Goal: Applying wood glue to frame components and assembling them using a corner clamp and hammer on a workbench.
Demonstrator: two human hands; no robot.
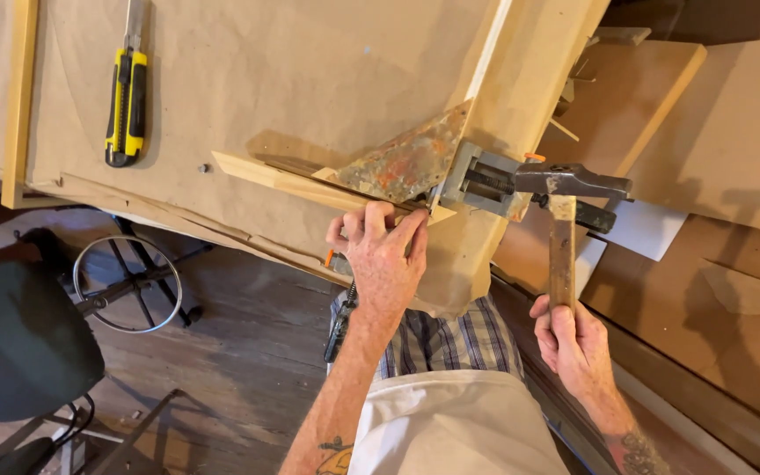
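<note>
My left hand [382,255] presses its fingertips on a thin pale wood strip [292,181] that lies at the front edge of a paper-covered bench [248,70]. The strip's end sits in a rusty metal corner clamp [411,163] with a grey vise body [478,181], where a wider wood strip [529,62] meets it at an angle. My right hand [573,339] grips the wooden handle of a claw hammer [563,246]. The hammer's dark steel head [572,180] is level with the clamp, just to its right.
A yellow and black utility knife [126,105] lies on the bench at the upper left, next to a wood strip [19,97] along the left edge. A dark stool [19,343] with a metal foot ring [127,283] stands on the wooden floor. Cardboard sheets [741,132] lie at right.
</note>
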